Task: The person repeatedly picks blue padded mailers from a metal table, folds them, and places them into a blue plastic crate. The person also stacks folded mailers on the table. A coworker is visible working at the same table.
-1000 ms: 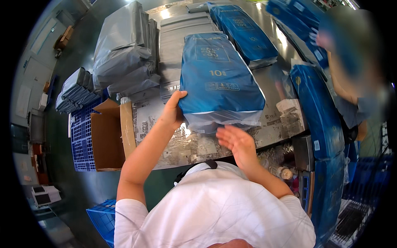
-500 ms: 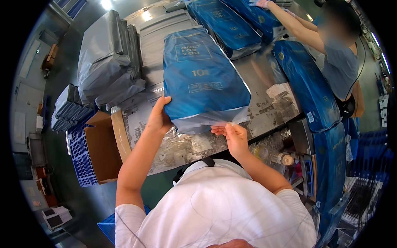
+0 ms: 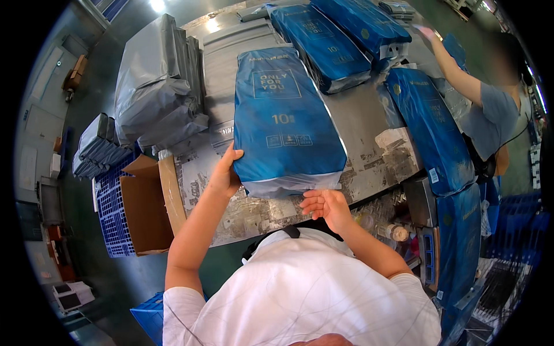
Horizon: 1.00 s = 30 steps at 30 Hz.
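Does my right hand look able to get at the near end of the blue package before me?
Probably yes: the right hand is open and looks empty, its fingers beside the translucent near end of the blue package, nothing visible between. The left hand is out of the way.

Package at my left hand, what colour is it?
The package is blue with a whitish near end; head view.

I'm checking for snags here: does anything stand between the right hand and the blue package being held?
Nothing visible does. The right hand is open at the near end of the blue package, no object showing between them; whether they touch is unclear. The left hand holds the package's left edge, out of the way.
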Tool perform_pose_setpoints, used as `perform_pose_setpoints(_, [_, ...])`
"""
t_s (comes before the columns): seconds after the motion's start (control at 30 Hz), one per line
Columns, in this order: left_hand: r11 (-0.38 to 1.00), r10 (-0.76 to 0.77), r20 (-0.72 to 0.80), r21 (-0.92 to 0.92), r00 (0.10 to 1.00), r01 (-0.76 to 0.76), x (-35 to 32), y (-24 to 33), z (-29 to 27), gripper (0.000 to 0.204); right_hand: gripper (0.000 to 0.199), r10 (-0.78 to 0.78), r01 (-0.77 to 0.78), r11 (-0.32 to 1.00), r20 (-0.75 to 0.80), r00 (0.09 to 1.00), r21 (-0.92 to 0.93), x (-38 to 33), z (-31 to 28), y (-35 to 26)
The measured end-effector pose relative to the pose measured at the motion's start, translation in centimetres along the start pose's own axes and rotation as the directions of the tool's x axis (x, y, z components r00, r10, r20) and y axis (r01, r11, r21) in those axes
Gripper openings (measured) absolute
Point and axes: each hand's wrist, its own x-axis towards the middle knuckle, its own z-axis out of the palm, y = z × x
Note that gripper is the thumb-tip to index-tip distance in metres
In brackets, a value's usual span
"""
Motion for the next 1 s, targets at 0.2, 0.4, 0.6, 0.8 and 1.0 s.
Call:
perform_pose_setpoints(0.2, [0.999, 0.038, -0.023, 0.023, 0.999, -0.038, 0.3, -0.6, 1.1, 0.071, 0.035, -0.178, 0.177, 0.984, -0.193, 0.965, -0.018, 1.0, 0.7, 1.1])
perform_pose_setpoints(0.4, [0.969, 0.062, -0.046, 0.242, 0.997, -0.049, 0.2, -0.9, 2.4, 0.083, 0.032, 0.089, -0.11, 0.977, -0.12, 0.989, -0.181, -1.9, -2.3, 2.2])
perform_pose_setpoints(0.6, [0.977, 0.103, -0.037, 0.192, 0.994, -0.094, -0.6, -2.0, 3.2, 0.083, 0.044, 0.394, -0.399, 0.916, -0.083, 0.915, -0.05, 0.3, -18.4, 5.3])
perform_pose_setpoints(0.8, [0.661, 0.264, 0.104, 0.705, 0.959, -0.258, -5.0, -3.0, 3.2, 0.088, 0.053, 0.312, -0.3, 0.909, 0.006, 0.95, 0.289, 8.6, -9.5, 0.7])
perform_pose_setpoints(1.0, [0.179, 0.412, 0.131, 0.959, 0.902, -0.221, -17.2, -1.0, 2.7, 0.096, 0.055, 0.094, -0.162, 0.968, 0.32, 0.943, 0.192, 5.4, -3.1, 8.3])
